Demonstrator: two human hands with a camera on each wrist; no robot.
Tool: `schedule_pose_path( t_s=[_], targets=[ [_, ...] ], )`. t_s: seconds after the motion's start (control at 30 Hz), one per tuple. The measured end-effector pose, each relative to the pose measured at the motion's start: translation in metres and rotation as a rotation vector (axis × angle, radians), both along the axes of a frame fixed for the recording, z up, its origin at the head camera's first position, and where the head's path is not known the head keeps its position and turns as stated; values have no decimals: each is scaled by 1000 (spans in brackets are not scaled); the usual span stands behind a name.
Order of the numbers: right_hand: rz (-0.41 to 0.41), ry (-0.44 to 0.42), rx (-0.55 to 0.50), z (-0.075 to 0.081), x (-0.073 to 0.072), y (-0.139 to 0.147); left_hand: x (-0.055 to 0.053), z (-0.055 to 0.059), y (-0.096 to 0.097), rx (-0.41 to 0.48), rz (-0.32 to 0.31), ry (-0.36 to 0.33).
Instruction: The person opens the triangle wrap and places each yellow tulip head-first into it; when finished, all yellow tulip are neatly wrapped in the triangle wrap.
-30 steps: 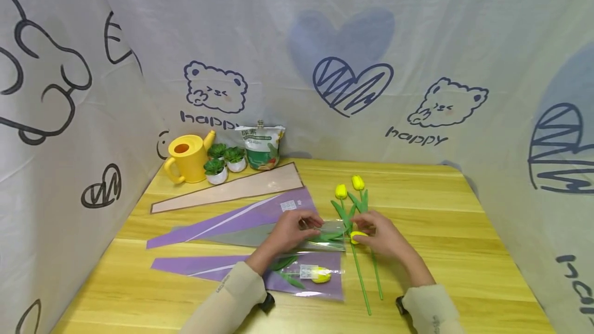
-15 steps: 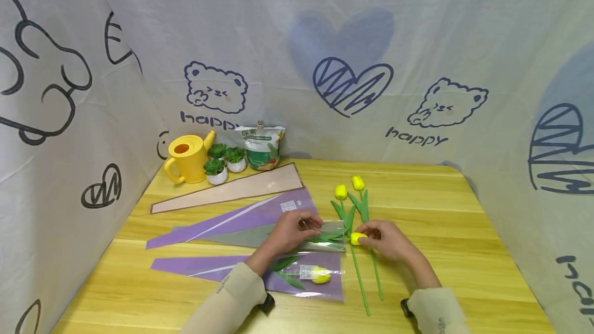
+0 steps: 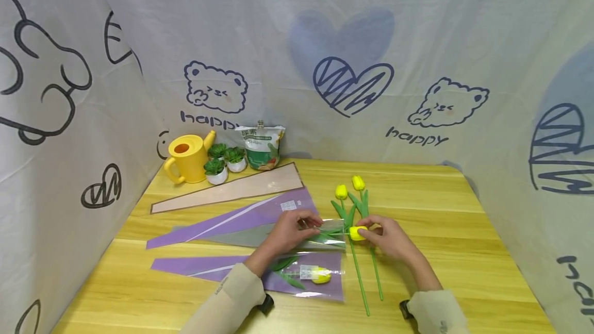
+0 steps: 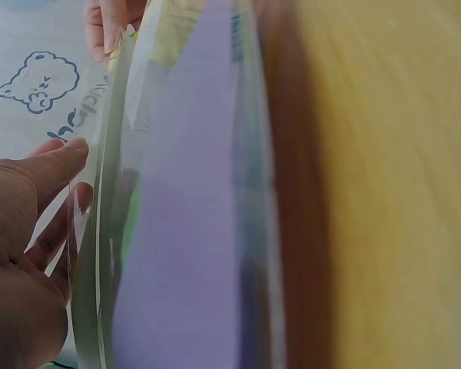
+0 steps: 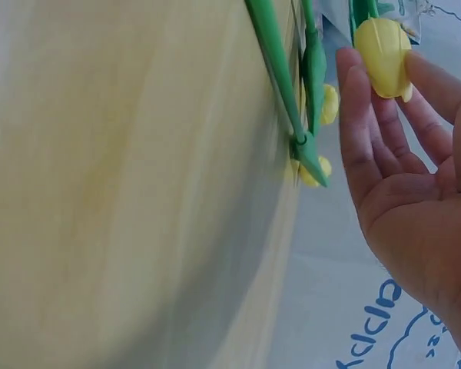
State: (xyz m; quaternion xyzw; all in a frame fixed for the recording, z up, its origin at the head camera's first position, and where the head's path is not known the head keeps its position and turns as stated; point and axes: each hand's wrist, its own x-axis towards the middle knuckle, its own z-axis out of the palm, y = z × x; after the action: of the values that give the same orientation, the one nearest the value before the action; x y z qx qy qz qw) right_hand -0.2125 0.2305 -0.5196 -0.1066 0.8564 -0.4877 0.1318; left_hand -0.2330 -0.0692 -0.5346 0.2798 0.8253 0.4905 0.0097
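My left hand (image 3: 292, 231) pinches the clear upper layer of a flower sleeve (image 3: 232, 236) with a grey-green back; the left wrist view shows its thumb and a fingertip at the film. A yellow tulip (image 3: 357, 233) lies with its leaves and stem inside that sleeve and its head beyond the open right end. The thumb and fingers of my right hand (image 3: 392, 238) hold the tulip head, as the right wrist view also shows at the yellow petals (image 5: 383, 58). Two loose yellow tulips (image 3: 341, 191) lie beside the right hand, their stems passing under the held head.
A purple sleeve (image 3: 209, 266) with a tulip inside lies nearest me. Another purple sleeve (image 3: 232, 216) and a pink one (image 3: 241, 187) lie farther back. A yellow watering can (image 3: 187, 159), several small potted succulents (image 3: 215, 169) and a white-green pouch (image 3: 263, 148) stand at the back left.
The right hand has drawn back rightward from the sleeve's mouth, then shifted slightly away from me with the tulip head. More stem shows behind the head. The left hand has barely moved.
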Motion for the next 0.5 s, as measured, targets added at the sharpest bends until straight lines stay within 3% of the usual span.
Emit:
schedule_pose_path(
  t_s=[0.23, 0.5],
  targets=[
    [27, -28, -84, 2, 1, -9, 0, 2, 2, -5, 2, -1],
    [59, 66, -3, -1, 1, -18, 0, 2, 6, 16, -6, 0]
  ],
)
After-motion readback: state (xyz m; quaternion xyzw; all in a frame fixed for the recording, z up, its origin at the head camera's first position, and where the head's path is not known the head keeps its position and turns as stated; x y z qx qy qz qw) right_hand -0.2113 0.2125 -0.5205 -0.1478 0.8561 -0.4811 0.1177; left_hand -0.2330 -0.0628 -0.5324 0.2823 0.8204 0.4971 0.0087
